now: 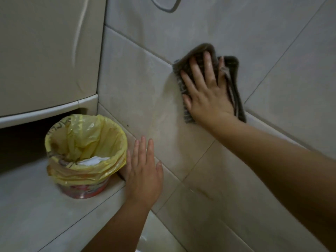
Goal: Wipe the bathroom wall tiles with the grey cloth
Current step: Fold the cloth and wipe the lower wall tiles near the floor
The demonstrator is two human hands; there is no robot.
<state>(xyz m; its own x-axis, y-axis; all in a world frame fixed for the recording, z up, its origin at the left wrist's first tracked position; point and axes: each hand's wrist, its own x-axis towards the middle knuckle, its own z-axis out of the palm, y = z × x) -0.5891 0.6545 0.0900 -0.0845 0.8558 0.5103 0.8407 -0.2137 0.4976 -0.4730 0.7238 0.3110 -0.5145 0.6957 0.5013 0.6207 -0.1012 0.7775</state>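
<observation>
Grey cloth [231, 77] folded, rumpled, striped edge

Dark grey throughout the cloth [231, 70], flecked with lighter grey along its lower left edge. Pale beige-grey on the wall tiles [138, 84], faintly mottled, with thin darker grout lines to the right and paler ones to the left. Translucent yellow on the bin liner [87, 135], with dark printed lettering near the rim. Red and orange print on the bin [85, 190] beneath. White on the paper [94, 160] inside. Plain cream on the cabinet [45, 51].
</observation>
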